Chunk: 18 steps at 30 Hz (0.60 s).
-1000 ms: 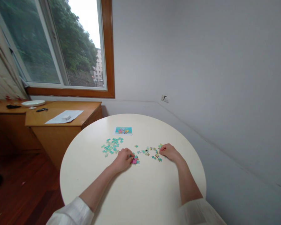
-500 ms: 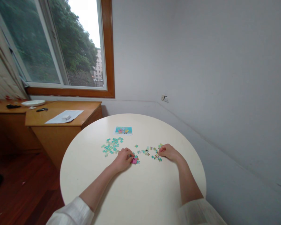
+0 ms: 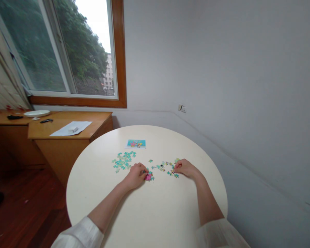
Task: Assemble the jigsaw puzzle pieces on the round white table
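My left hand (image 3: 136,175) rests on the round cream table (image 3: 150,213) with fingers curled, pinching a small joined cluster of pink and teal puzzle pieces (image 3: 149,177). My right hand (image 3: 186,168) lies to the right, its fingertips pinched at the edge of a scatter of mixed-colour puzzle pieces (image 3: 166,167). A heap of teal pieces (image 3: 123,161) lies just left of my left hand. A small reference picture (image 3: 136,143) lies farther back on the table.
A wooden desk (image 3: 67,132) stands left of the table under the window, with a sheet of paper (image 3: 71,128), a white plate (image 3: 36,113) and small dark objects on it. Grey walls close off the back and right. Dark wood floor lies at the left.
My right hand has crept slightly left into the scattered pieces. My left hand has stayed in place on the pink cluster.
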{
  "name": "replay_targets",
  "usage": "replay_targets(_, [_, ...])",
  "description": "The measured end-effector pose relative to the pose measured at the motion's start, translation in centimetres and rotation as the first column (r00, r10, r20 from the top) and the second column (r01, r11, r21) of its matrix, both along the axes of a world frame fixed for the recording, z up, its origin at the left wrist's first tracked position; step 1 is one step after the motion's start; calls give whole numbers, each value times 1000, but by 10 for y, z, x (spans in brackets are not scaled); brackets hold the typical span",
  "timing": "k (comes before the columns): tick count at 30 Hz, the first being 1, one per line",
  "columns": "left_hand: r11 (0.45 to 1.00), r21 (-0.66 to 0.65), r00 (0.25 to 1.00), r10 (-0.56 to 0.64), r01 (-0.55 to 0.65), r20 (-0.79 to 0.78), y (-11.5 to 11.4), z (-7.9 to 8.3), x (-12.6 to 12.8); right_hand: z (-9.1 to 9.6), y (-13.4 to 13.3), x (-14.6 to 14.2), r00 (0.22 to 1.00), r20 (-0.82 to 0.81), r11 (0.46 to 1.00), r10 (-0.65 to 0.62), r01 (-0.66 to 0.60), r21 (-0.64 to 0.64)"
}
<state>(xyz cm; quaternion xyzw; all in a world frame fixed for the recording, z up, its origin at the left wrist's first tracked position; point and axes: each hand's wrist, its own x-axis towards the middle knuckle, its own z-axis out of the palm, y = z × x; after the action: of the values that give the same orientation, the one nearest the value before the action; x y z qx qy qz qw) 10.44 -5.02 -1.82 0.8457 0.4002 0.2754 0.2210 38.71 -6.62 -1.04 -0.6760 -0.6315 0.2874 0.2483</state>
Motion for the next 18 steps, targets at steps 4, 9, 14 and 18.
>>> replay_targets(4, [1000, -8, 1000, 9, -9, -11, -1, 2, 0, 1, 1, -1, 998, 53, 1000, -19, 19, 12])
replay_targets(9, [1000, -15, 1000, 7, -8, -20, -2, 4, 1, 4, 0, -5, 993, 111, 999, -31, 30, 8])
replay_targets(14, [1000, -9, 1000, 7, -8, -21, -2, 3, 2, 10, -2, -13, 983, 175, 999, -47, 47, 6])
replay_targets(18, [1000, -11, 1000, 10, -11, -16, -1, 2, 2, 13, -3, -18, 971, 232, 998, -59, 58, 8])
